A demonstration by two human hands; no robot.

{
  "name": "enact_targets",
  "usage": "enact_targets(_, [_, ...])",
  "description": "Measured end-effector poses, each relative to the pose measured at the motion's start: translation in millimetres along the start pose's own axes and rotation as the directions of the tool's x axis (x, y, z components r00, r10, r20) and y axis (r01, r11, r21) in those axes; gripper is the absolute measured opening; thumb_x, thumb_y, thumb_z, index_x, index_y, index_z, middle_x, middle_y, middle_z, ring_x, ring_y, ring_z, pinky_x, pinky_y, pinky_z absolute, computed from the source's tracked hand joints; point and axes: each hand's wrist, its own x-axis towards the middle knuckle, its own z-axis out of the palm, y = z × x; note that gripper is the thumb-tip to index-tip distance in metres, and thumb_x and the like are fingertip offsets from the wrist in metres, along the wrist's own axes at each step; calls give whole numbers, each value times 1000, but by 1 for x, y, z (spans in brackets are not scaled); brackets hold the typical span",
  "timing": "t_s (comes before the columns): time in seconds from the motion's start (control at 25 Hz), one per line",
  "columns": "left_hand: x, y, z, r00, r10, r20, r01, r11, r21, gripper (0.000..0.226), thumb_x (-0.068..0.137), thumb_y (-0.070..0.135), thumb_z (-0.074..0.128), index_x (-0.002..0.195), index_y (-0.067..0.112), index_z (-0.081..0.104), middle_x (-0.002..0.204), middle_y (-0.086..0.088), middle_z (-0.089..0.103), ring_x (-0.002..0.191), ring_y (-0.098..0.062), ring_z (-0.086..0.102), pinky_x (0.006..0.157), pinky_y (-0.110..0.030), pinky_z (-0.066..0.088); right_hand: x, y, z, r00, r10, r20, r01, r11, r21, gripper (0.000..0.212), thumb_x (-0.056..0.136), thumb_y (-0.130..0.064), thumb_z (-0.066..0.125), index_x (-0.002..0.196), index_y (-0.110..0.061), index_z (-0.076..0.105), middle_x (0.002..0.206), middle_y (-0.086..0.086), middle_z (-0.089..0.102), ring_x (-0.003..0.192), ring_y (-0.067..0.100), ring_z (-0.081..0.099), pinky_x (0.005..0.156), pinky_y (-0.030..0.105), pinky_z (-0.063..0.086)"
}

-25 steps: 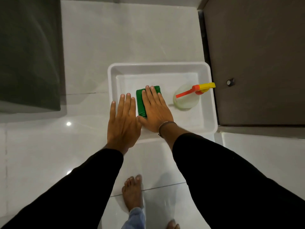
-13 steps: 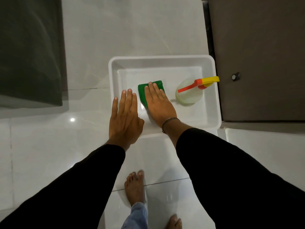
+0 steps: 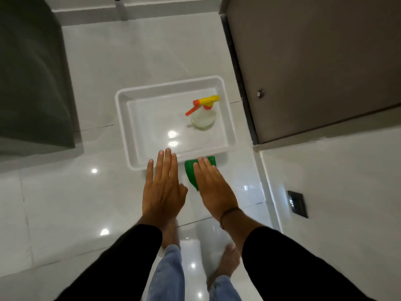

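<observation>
Work here looks like a cleaning job with a sponge and a spray, and I think it is only near the start.

On the left, the left hand (image 3: 162,192) hangs flat over the floor (image 3: 65,203). Its fingers (image 3: 167,161) are straight and close together, with the tips over the near rim of the tray (image 3: 121,122). It holds nothing.

Next comes the green sponge (image 3: 190,172). It is out of the tray, just past the tray's near edge, under the right hand (image 3: 213,190). So getting the sponge out looks done. The bottle (image 3: 204,119) stands in the right part of the tray, and no hand is near it. Spraying and wiping look like they are left to do.

Now the sponge and the fingers. The right fingers (image 3: 205,168) lie straight across the top of the sponge and touch it. Their tips reach almost to its far edge. The sponge pokes out on the left side of that hand, by the gap between the two hands, and one corner points back toward the wrist. The thumb is hidden, so I cannot tell if the hand pinches the sponge or just rests on it. I also cannot tell if the sponge lies on the floor or is up in the air.
</observation>
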Motion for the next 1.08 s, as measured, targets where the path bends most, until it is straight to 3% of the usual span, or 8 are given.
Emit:
enact_targets(0.24, [-64,110,52,995,37,91,-39,999,15,88,98,41,58,170,3,24,180,-22,26,167,-41,24,135,-61,21,-136,60,44,990,67,122,-68,998,0,82,96,-21,61,158,1,13,165,22,32,151,39,33,119,46,39])
enact_targets(0.4, [-75,154,108,992,74,98,-78,996,36,84,100,42,41,170,0,27,181,-24,23,168,-41,21,136,-62,20,-172,98,89,982,110,153,-118,992,42,73,94,-18,58,156,3,26,162,24,37,149,38,37,119,45,40])
enact_targets(0.56, [-59,179,185,985,110,131,-113,993,18,81,103,43,36,171,0,26,181,-23,21,169,-41,19,136,-61,18,-178,142,155,966,169,194,-208,957,202,78,89,-8,70,155,3,32,161,25,38,149,40,37,117,50,42])
enact_targets(0.72, [-25,188,265,974,163,155,-166,986,6,80,106,41,40,171,-1,21,182,-24,16,170,-41,14,138,-61,15,-161,190,228,966,192,174,-234,936,263,67,91,0,54,154,6,32,161,28,35,151,42,32,119,55,37])
enact_targets(0.84, [9,199,323,977,164,134,-164,986,-12,86,102,41,49,170,-2,22,182,-25,18,170,-40,14,138,-60,14,-140,232,281,965,219,146,-242,955,172,68,92,8,51,156,6,29,164,28,30,153,42,27,125,52,25])
enact_targets(1.0, [53,209,385,985,153,82,-153,988,-9,83,102,39,50,169,-1,22,182,-24,19,170,-39,14,137,-60,14,-111,271,327,965,219,142,-228,973,49,67,95,-2,12,161,-1,12,171,21,11,159,33,9,129,41,5])
enact_targets(1.08, [69,210,415,984,164,75,-165,986,9,80,106,42,43,170,0,21,182,-23,18,170,-40,13,138,-60,15,-99,280,350,962,209,177,-218,976,32,69,94,-4,6,162,-3,7,172,18,5,160,31,3,130,43,5])
